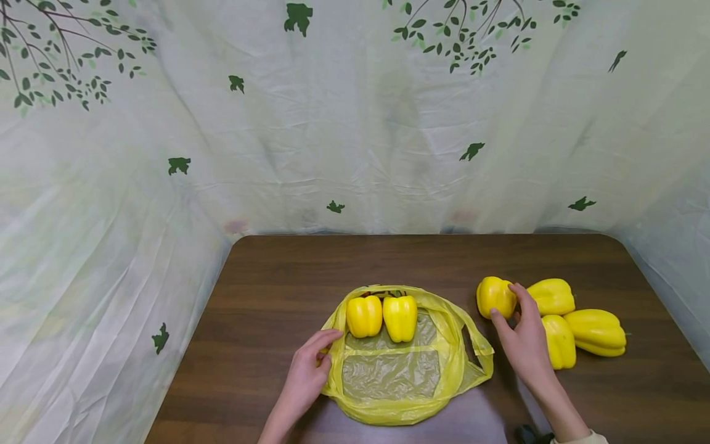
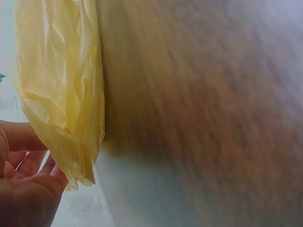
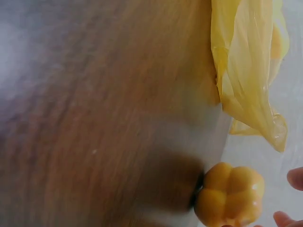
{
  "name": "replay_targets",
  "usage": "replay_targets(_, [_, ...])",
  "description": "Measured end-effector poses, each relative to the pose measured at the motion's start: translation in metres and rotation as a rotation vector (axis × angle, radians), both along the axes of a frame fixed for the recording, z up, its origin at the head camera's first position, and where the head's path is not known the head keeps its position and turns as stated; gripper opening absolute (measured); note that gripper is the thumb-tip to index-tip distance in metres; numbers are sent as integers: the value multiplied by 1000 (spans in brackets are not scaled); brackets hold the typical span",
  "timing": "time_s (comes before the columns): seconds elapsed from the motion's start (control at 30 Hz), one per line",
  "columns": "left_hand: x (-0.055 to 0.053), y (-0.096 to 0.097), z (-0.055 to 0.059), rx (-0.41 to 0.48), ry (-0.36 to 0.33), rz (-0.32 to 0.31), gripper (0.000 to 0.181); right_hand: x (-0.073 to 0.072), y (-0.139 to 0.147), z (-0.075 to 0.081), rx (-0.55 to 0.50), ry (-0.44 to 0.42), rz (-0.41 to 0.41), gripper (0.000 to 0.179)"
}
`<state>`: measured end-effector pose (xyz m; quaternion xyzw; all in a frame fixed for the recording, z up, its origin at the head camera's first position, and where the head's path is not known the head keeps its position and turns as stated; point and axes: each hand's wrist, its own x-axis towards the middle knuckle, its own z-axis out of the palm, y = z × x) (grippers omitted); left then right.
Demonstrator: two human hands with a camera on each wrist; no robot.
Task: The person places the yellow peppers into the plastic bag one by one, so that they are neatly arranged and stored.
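An open yellow plastic bag (image 1: pixel 388 412) lies on the table with two yellow bell peppers (image 1: pixel 364 317) side by side at its far inner edge. My left hand (image 1: pixel 308 365) is at the bag's left rim; in the left wrist view, the fingers (image 2: pixel 28 136) hold the crumpled plastic (image 2: pixel 61 94). To the right of the bag, my right hand (image 1: pixel 522 339) reaches over a yellow bell pepper (image 1: pixel 493 297), thumb and fingers spread at its near right side. In the right wrist view the fingertips (image 3: pixel 296 178) stand apart from that pepper (image 3: pixel 229 194).
Beside the right hand lie three more yellow bell peppers: one behind (image 1: pixel 551 296), one near the wrist (image 1: pixel 560 342) and one farther right (image 1: pixel 598 333). The brown wooden table (image 1: pixel 266 271) meets a white leaf-printed curtain (image 1: pixel 366 142) at the back and sides.
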<state>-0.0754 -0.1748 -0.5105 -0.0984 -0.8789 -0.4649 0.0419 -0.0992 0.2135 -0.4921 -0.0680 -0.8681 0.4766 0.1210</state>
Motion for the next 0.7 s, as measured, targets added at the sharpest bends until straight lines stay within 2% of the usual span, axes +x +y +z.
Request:
replay_targets(0.37, [1, 0, 0, 6, 9, 5, 49, -13, 2, -5, -47, -83, -22, 70])
replay_targets(0.7, [2, -2, -1, 6, 25, -1, 49, -21, 4, -7, -79, -134, -3, 68])
